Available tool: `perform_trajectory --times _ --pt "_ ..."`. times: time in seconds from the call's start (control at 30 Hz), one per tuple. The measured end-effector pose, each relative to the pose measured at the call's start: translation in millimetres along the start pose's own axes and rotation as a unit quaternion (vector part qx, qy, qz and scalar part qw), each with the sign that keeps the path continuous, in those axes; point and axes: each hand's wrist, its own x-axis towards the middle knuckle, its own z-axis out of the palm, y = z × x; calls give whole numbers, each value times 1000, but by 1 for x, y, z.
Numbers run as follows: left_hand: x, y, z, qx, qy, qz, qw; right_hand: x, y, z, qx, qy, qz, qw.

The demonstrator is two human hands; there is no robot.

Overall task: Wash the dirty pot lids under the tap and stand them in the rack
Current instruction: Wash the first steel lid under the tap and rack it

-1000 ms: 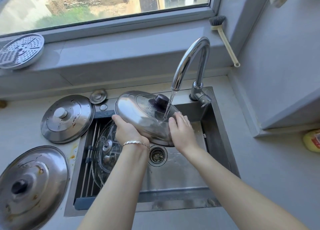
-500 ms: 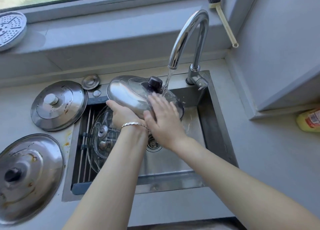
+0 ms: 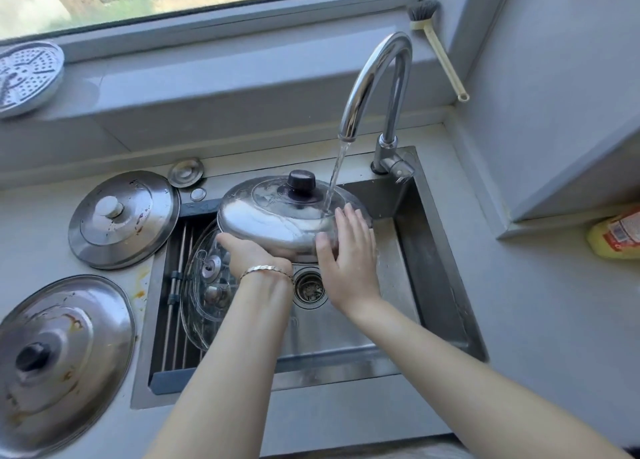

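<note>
Domed stainless-steel lid with a black knob [image 3: 277, 216], held over the steel sink [image 3: 433, 268] with its right side under the stream from the chrome gooseneck tap [image 3: 374, 77], knob up and tilted, presumably so that water sheets across the dome and drains into the basin. Left hand [image 3: 249, 254], fingers curled under the near rim, bears the weight. Right hand [image 3: 346, 261], fingers spread and flat against the wet right edge, grips nothing and appears to be rubbing. Two stained steel lids, one with a pale knob [image 3: 124, 219] and a larger one with a dark knob [image 3: 59, 358], lie flat on the grey counter [image 3: 519, 320] left of the sink, apparently awaiting washing. A clear glass lid [image 3: 204, 285] rests on the bars of the rack [image 3: 176, 302] in the sink's left part.
</note>
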Motion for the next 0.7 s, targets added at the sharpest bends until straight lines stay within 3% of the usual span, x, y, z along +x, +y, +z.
perform_trajectory --times 0.17,0.33,0.43,0.5,0.57,0.63,0.7 --pt "-1 5 -15 46 -56 39 997 51 16 -16 91 -40 168 981" --pt "1 12 -32 169 -248 -9 954 102 27 -37 69 -104 153 980" --pt "5 11 -36 250 -286 -47 924 120 8 -49 41 -158 91 982" --pt "4 5 -34 289 -274 -26 917 124 -11 -47 23 -240 28 970" --pt "3 -2 -30 299 -255 1 920 120 -31 -36 -107 -288 -79 948" --pt "4 -4 -27 297 -237 19 925 111 -46 -25 -193 -261 -196 925" --pt "8 -2 -27 297 -236 35 925 106 -51 -23 -191 -230 -252 920"
